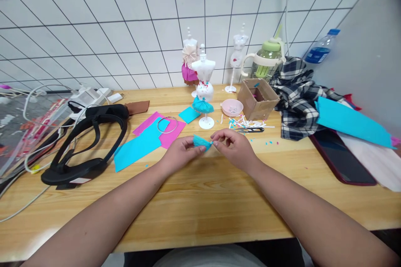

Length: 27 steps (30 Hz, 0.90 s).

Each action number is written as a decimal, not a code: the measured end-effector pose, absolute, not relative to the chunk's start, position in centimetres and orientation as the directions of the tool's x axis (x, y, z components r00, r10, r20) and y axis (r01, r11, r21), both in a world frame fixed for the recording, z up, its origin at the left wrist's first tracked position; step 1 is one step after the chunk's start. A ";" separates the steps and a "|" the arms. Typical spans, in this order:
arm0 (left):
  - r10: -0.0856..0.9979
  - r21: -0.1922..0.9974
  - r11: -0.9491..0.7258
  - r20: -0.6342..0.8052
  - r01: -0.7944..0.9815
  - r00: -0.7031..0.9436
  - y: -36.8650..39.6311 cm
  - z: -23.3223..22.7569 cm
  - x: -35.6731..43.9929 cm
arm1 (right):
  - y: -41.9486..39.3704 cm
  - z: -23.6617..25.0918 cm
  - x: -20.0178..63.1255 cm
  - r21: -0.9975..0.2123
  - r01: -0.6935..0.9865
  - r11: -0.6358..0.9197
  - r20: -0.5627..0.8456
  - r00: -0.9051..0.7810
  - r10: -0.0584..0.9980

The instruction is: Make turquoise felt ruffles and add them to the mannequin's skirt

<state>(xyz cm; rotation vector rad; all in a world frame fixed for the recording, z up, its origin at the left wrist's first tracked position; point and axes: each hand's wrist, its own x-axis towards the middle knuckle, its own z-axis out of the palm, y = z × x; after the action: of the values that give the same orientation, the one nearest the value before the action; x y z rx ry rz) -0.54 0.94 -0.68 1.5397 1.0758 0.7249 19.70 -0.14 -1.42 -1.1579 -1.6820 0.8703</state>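
Observation:
Between my two hands is a small piece of blue crepe paper [201, 142], gathered to a point on its right side. My left hand [183, 150] pinches its wide part between thumb and fingers. At the gathered tip, my right hand [230, 145] has thumb and fingertips closed on the paper. Just beyond stands a small white dress-form mannequin [205, 76] wearing a ruffled blue paper skirt [202, 105]. Blue paper sheets [138, 146] and a pink sheet [175, 131] lie left of my hands, with a metal ring [167, 124] on top.
Right of the mannequin are a pink dish [232, 107], a cardboard box [258, 99], paper scraps and black thread snips [250, 129]. Two more mannequins [190, 56] stand behind. A black headset strap [90, 146] lies left; a phone [343, 156] and plaid cloth [297, 96] lie right.

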 end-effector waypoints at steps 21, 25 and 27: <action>0.836 0.887 0.405 -0.260 -0.222 0.484 1.6 -1.6 -0.9 | -0.1 -1.8 18.8 -0.807 -0.396 -0.438 -0.251 -0.441 0.862; 0.927 0.990 0.116 -0.138 0.083 0.349 1.6 -1.1 -0.9 | 0.1 -2.1 19.3 -0.908 -0.250 -0.335 -0.212 -0.415 0.885; 0.918 0.972 0.035 -0.124 0.233 0.376 1.4 -0.9 -0.7 | 0.2 -2.4 19.4 -0.938 -0.191 -0.291 -0.176 -0.460 0.870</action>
<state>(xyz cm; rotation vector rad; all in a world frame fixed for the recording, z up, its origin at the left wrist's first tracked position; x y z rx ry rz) -0.70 1.43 -0.87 1.4690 1.0973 0.7373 19.37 0.19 -2.38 -0.9343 -1.1957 1.8364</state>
